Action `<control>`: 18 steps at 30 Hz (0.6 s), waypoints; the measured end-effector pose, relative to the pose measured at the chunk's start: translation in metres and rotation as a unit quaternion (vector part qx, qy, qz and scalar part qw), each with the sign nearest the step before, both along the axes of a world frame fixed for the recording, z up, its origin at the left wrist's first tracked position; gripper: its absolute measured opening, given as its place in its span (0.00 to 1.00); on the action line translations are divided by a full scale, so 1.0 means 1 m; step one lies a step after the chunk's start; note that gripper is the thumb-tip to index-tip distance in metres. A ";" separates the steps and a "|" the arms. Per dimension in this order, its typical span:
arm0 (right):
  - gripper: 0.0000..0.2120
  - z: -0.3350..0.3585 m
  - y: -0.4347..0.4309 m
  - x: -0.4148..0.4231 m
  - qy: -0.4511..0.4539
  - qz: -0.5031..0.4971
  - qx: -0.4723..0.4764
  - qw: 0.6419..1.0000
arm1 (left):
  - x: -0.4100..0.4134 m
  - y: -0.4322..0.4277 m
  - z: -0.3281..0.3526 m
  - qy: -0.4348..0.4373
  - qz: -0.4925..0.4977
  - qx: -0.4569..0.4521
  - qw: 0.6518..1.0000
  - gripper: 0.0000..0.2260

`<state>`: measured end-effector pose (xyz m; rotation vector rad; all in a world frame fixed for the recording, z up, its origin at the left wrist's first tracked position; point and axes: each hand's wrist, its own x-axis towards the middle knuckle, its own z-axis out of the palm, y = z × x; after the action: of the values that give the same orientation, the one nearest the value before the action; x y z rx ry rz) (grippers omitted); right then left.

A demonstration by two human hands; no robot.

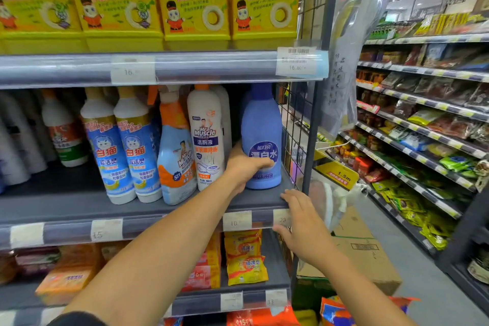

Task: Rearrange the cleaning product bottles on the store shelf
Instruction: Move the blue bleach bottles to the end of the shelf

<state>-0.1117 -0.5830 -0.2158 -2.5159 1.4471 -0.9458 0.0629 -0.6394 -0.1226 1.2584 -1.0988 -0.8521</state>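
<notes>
Right now, from the head camera, your left hand (244, 167) is wrapped around the lower part of the blue bleach bottle (262, 137), thumb across its front label and the fingers hidden behind it, so you have it in a grip. That bottle stands upright at the right end of the middle shelf (66, 204), set back from the front edge and just beside the wire side panel (293, 140). Your right hand (299, 222) is open, its fingers spread over the front right corner of the same shelf, resting on the price strip (238, 221) and holding nothing.

To the left of the blue bottle stands the white Mr Muscle bottle (207, 137), close enough that your left hand sits in the gap between the two. Next to it comes the orange-and-blue spray bottle (176, 151), then two blue-labelled white bottles (120, 148) side by side. These four stand nearer the front edge. Further left, a white bottle with a red and green label (64, 135) sits well back, and pale bottles beyond it are too blurred to read.

As for progress, I judge you to be midway: the right half of the row looks fairly tidy and upright, with labels forward, but the blue bottle is out of line with it, and the left stretch of the shelf holds stock pushed deep and a wide bare patch at the front. Drawing the blue bottle into line, then facing up the left side, appears to be what remains.
</notes>
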 end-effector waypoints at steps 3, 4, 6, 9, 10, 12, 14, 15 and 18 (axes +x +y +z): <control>0.33 0.001 0.003 0.001 -0.009 -0.001 0.007 1.000 | 0.003 -0.008 0.001 -0.001 -0.010 0.004 1.000 0.31; 0.33 0.001 0.003 0.002 -0.011 -0.001 0.009 1.000 | 0.005 -0.011 0.001 -0.003 -0.014 0.006 1.000 0.30; 0.33 0.001 0.003 0.003 -0.015 -0.002 0.010 1.000 | 0.007 -0.015 0.000 -0.008 -0.017 0.012 1.000 0.28; 0.33 0.001 0.006 0.004 -0.019 -0.003 0.016 1.000 | 0.007 -0.018 0.002 -0.016 -0.013 0.027 0.999 0.27; 0.33 0.001 0.007 0.004 -0.023 -0.003 0.016 1.000 | 0.007 -0.019 0.002 -0.017 -0.012 0.031 0.999 0.27; 0.33 0.002 0.008 0.004 -0.023 -0.001 0.017 1.000 | 0.006 -0.020 0.001 -0.012 -0.008 0.042 0.999 0.29; 0.33 0.003 0.008 0.004 -0.018 0.000 0.020 1.000 | 0.004 -0.018 -0.003 0.010 -0.001 0.054 0.999 0.28; 0.33 0.003 0.008 0.004 -0.017 0.000 0.019 1.000 | 0.002 -0.016 -0.005 0.014 0.009 0.060 0.998 0.27; 0.34 0.003 0.008 0.005 -0.018 -0.002 0.015 1.000 | -0.007 -0.005 -0.011 -0.050 0.076 0.101 0.991 0.25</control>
<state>-0.1066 -0.5746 -0.2128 -2.4636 1.4443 -0.9576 0.0561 -0.6441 -0.1333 1.5466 -0.9988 -0.8061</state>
